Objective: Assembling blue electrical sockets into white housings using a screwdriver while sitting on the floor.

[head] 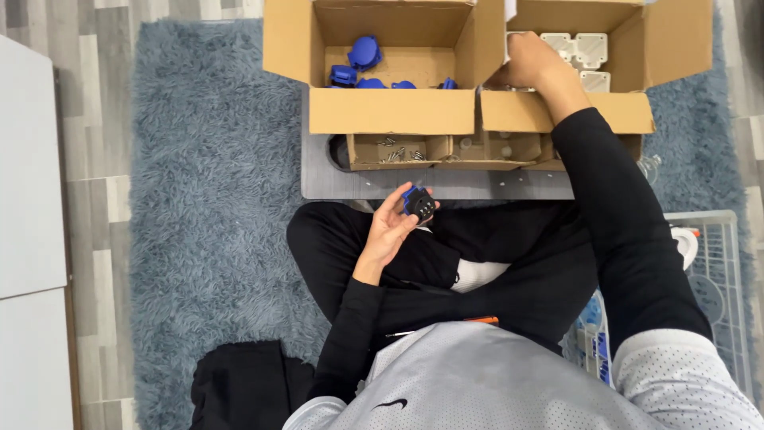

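The person is sitting cross-legged on a shaggy grey-blue rug (207, 159), looking down at a low grey board (334, 179) that is carrying several cardboard boxes.

The left hand (390, 231) is hovering over the lap, just in front of the board's near edge, with its fingers curled round a small blue and black part (418, 204) and gripping it at the fingertips.

The right hand (529, 62) is reaching far forward into the right-hand box (637, 111), resting among white plastic parts (585, 49). Its fingers are bending down into the box, but whether they are closing on anything cannot be told. The black sleeve of that arm is lying across the box's front flap and hiding part of the board behind it.

Beside it, the left-hand box (382, 111) is holding loose blue parts (364, 52). In front of the two big boxes, small open cartons are sitting on the board; one of them, the screw carton (398, 151), is holding small metal screws.

A white wire basket (716, 279) is standing on the rug by the right knee, and a dark bundle of cloth (239, 382) is lying near the left hip. Pale cabinet panels (28, 199) are bordering the left side.
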